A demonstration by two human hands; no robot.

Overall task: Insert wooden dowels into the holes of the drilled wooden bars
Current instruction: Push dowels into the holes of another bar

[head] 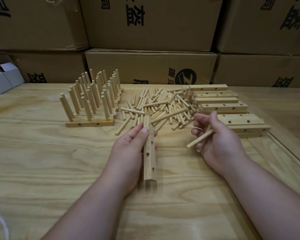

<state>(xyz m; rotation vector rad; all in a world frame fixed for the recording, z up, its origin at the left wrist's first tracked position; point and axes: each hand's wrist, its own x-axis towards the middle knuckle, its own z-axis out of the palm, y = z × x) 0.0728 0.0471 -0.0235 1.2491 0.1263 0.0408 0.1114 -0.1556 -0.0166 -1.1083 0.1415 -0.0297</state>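
L hand (128,149) gripping drilled bar (149,153), R hand (216,135) holding dowels (200,138), loose dowel pile (163,104) behind

Single head-worn wide-angle view, looking forward and steeply down over a wooden table (42,153), close enough that both forearms enter from the bottom edge, with the left hand (130,144) and right hand (218,135) near frame centre. Facing a wall of stacked cardboard boxes (151,23) just behind the table's far edge, which fills the top third. Edges bow from lens distortion; no second view, so no overlap.
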